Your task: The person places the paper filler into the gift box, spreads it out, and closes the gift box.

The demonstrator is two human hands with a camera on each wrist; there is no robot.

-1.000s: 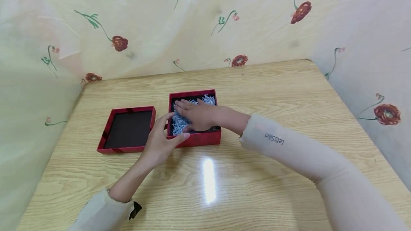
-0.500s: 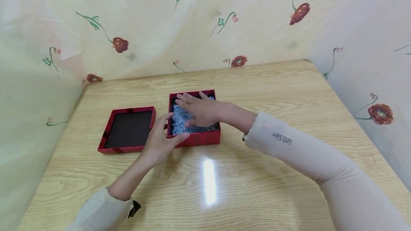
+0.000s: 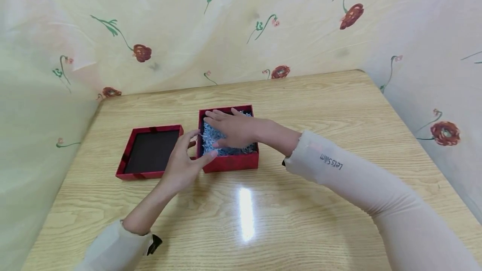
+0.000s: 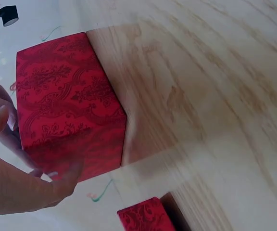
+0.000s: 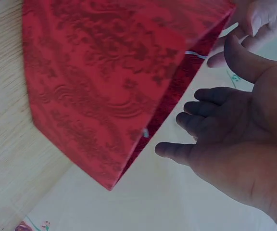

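Observation:
A red patterned box (image 3: 233, 163) stands uncovered on the table, with pale blue shredded paper (image 3: 211, 134) inside its dark interior. My right hand (image 3: 237, 131) is spread palm down over the shreds; in the right wrist view this right hand (image 5: 234, 125) has its fingers extended above the opening. Whether its palm touches the paper is hidden. My left hand (image 3: 184, 164) curves loosely about the box's near left corner, thumb and fingers apart, gripping nothing. In the left wrist view the left hand (image 4: 23, 185) lies beside the red wall (image 4: 71, 96); contact is unclear.
To the left lies the box's red-edged lid (image 3: 150, 150), dark inside facing up. Both stand on a wood-grain table (image 3: 320, 108). A flowered curtain (image 3: 169, 32) hangs behind and at the sides. Thin paper strands (image 5: 196, 54) cling to the box rim.
My right hand has shifted slightly toward the far side of the box, uncovering more shreds at the near edge. My left hand has drawn back a little to the left. Box and lid stay put.

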